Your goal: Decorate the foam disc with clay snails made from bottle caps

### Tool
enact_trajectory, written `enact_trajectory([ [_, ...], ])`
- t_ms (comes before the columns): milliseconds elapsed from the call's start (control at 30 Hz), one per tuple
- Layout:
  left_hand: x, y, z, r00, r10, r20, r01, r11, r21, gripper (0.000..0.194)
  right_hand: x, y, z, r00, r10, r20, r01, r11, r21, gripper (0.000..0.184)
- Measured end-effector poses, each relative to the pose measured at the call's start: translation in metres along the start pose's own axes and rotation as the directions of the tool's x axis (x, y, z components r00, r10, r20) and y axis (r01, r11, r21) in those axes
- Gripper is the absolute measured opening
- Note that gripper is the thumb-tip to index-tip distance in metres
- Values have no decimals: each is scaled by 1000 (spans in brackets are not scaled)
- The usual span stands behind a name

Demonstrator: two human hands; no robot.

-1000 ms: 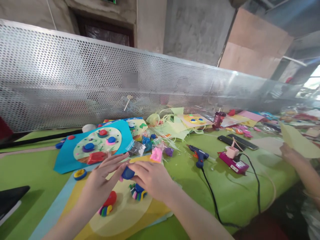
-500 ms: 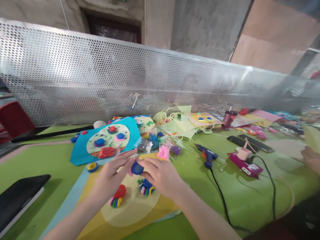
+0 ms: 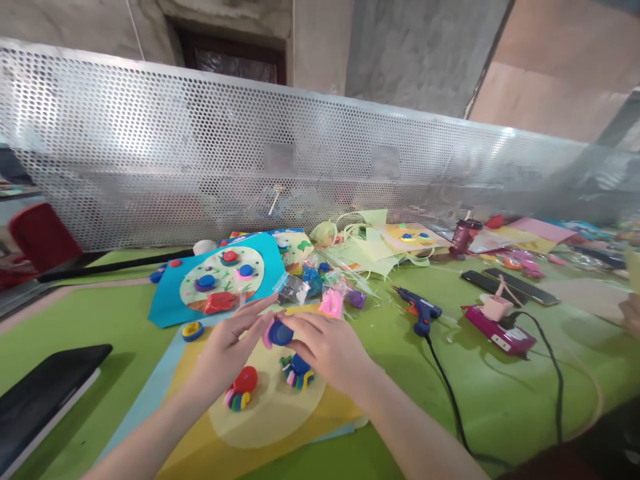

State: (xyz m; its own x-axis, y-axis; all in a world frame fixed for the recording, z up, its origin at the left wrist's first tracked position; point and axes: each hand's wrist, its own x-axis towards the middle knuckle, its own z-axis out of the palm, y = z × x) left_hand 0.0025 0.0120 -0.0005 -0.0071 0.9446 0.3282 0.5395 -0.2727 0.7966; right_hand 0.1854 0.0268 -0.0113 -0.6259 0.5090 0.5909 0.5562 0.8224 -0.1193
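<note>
Beneath a concrete wall point(image 3: 320, 40), a green tabletop point(image 3: 400, 413) is being backed by a perforated metal screen point(image 3: 225, 153). At centre, clear plastic is being filled by a pink lump point(image 3: 331, 303), with a purple lump point(image 3: 357, 299) being seen just beside it to the right. To the left, a small blue-rimmed container point(image 3: 193, 331) is being filled with yellow material. A dark red cup point(image 3: 465, 237) with a straw is being seen at far right; its contents cannot be told.

Over a yellow sheet point(image 3: 240, 460) bearing a pale circle, a blue disc point(image 3: 281, 333) with a curved pink piece point(image 3: 268, 335) at its left edge is being held up between two hands. The disc is being pinched by the right hand point(image 3: 327, 343), its fingers bent nearly closed. The left hand point(image 3: 227, 340) is being held half open, fingers extended, fingertips at the pink edge; how firmly anything is being gripped there cannot be told.

Below, a red dome point(image 3: 246, 379) and a blue dome point(image 3: 301, 363) are being fringed by coloured strips. A decorated blue card point(image 3: 167, 300) is being displayed at far left, while a blue glue gun point(image 3: 420, 310) and a magenta power strip point(image 3: 500, 333) are being seen to the right. A co-worker's hand point(image 3: 633, 315) is being cropped by the right edge.
</note>
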Motion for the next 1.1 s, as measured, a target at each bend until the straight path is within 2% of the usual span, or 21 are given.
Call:
enact_trajectory([
  [100,0,4,-2,998,-56,-7,55,998,-32,49,1,0,0,1000,9,-10,-8,1000,6,28],
  [167,1,5,-3,999,-53,-3,53,998,-36,50,1,0,1,1000,7,-14,-7,1000,13,27],
  [300,2,4,-2,998,-61,-1,61,997,-49,49,1,-1,1,1000,3,-6,-3,1000,21,27],
  [533,0,7,-2,982,-183,34,186,971,-147,45,0,-1,-1,999,-24,32,24,1000,7,31],
  [633,-1,14,-2,975,-222,8,221,961,-169,41,0,-1,0,999,-30,44,31,999,-20,33],
  [767,-2,22,-2,957,-291,-24,276,930,-243,36,-2,0,3,997,-74,3,74,993,-89,33],
  [1100,-4,15,-1,954,-298,-13,286,926,-248,32,-4,2,6,974,-219,-62,200,955,-219,32],
])
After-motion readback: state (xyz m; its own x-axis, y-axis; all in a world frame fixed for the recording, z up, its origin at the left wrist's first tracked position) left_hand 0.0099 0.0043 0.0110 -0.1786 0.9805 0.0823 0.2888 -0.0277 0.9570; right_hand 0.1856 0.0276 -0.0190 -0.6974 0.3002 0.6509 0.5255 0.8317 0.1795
